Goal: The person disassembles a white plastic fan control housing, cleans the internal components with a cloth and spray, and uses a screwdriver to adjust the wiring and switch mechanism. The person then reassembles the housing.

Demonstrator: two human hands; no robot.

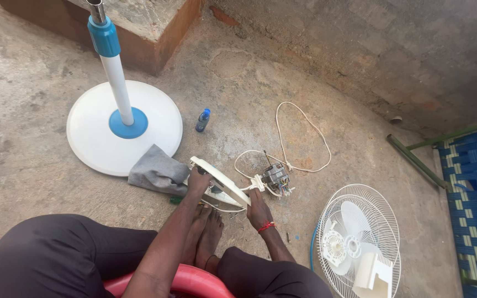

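My left hand [197,182] grips the upper left end of a white plastic fan housing [220,180] that rests tilted above my bare feet [205,234]. My right hand [256,209], with a red band at the wrist, holds the housing's lower right end. Just beyond the housing lies the fan motor [275,175] with coloured wires, joined to a white power cord [303,140] looped on the concrete floor.
A white round fan base with a blue-collared pole [118,83] stands at the left, a grey cloth [155,172] against it. A small blue bottle [202,120] stands nearby. White fan grilles and blades [357,243] lie at the right, by a blue woven seat [473,182].
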